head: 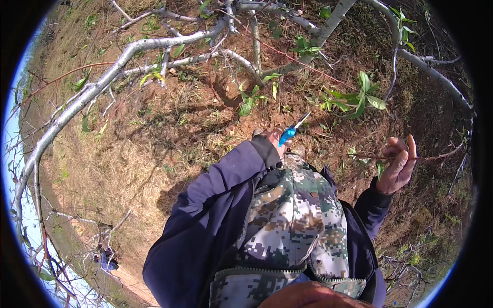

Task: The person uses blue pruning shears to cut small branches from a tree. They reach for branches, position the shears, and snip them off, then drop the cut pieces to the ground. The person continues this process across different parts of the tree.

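Note:
My left hand (pixel 278 139) is closed around blue-handled pruning shears (pixel 289 134) in front of my waist. Their narrow metal blades point up and to the right, away from my body; whether the blades are parted I cannot tell. Farther right, my right hand (pixel 398 165) is raised, its fingers bent around a thin reddish twig (pixel 443 157) that runs in from the right edge. A few green leaves (pixel 380 169) hang by this twig, just left of the hand. The shears and the twig are well apart.
A thick grey tree branch (pixel 127 54) arches across the upper left. Another branch (pixel 427 67) curves down the right side. Leafy shoots (pixel 362 98) stand above and between my hands. Dry grass (pixel 111 169) and reddish soil lie below. A person (pixel 108 260) is far off at the lower left.

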`<state>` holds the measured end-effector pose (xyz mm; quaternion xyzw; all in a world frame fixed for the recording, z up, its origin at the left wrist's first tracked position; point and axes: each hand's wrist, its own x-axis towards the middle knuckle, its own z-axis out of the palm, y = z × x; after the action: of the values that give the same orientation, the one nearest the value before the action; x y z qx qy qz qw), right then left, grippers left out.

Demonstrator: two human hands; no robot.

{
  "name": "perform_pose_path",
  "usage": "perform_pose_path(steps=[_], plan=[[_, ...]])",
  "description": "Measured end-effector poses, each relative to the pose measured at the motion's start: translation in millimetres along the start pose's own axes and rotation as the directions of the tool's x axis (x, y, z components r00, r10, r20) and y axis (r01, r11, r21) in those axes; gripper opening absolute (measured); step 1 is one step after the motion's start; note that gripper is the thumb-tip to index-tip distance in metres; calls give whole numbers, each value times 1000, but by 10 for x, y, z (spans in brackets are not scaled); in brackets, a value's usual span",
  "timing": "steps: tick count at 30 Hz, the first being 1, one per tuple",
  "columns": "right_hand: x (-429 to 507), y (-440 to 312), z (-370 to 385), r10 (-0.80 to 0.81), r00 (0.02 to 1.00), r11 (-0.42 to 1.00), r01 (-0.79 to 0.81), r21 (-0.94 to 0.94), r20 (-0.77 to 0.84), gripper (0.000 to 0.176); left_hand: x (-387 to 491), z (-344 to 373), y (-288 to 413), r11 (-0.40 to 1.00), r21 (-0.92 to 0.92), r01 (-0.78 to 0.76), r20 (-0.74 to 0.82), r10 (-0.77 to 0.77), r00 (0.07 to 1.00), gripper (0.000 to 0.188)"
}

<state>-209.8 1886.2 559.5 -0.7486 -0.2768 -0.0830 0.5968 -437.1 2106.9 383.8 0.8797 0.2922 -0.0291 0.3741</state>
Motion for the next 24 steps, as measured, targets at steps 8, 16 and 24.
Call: perform_pose_path(steps=[8,16,24], plan=[[63,30,5,29,999,1000,-29,7,15,45,-239,-260,-336,990,-128,53,149,-34,988,25],[107,92,15,55,997,998,-56,17,47,42,-372,-490,-405,399,-894,205,176,-110,978,19],[74,148,-18,42,998,999,-44,30,56,42,-392,-216,-1103,-509,-798,322,508,-282,814,33]])
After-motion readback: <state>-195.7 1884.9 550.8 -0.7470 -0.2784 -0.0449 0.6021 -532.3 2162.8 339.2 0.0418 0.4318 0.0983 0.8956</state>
